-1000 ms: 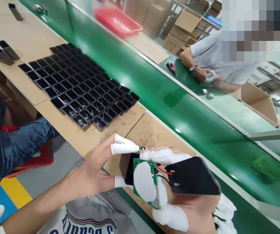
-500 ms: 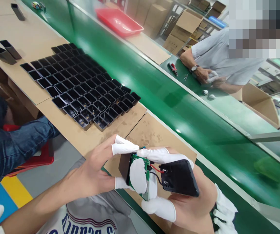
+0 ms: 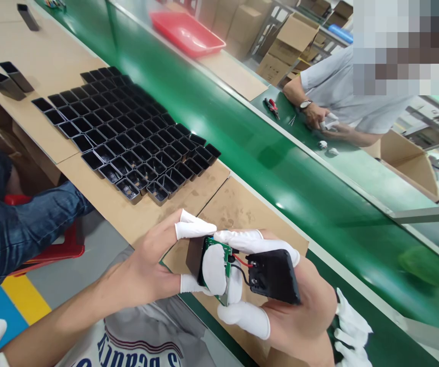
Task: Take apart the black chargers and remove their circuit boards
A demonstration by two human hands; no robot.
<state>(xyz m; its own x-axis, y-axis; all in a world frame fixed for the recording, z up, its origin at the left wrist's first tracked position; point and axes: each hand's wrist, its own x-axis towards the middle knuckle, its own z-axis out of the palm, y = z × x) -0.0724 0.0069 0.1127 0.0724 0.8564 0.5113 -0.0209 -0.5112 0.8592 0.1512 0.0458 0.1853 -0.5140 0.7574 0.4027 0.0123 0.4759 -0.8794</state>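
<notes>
A worker's left hand (image 3: 146, 267) grips a black case (image 3: 193, 257) at nine o'clock of a green circuit board (image 3: 225, 249), held at the case's mouth by the right hand (image 3: 292, 311). Wires (image 3: 243, 261) join the board to a black cover (image 3: 275, 278) at three o'clock; rows of open cases (image 3: 116, 127) stand toward eleven.

Left hand (image 3: 148, 267) opposite right hand (image 3: 299, 317), 2 thumbs (image 3: 244, 318) lowermost.
</notes>
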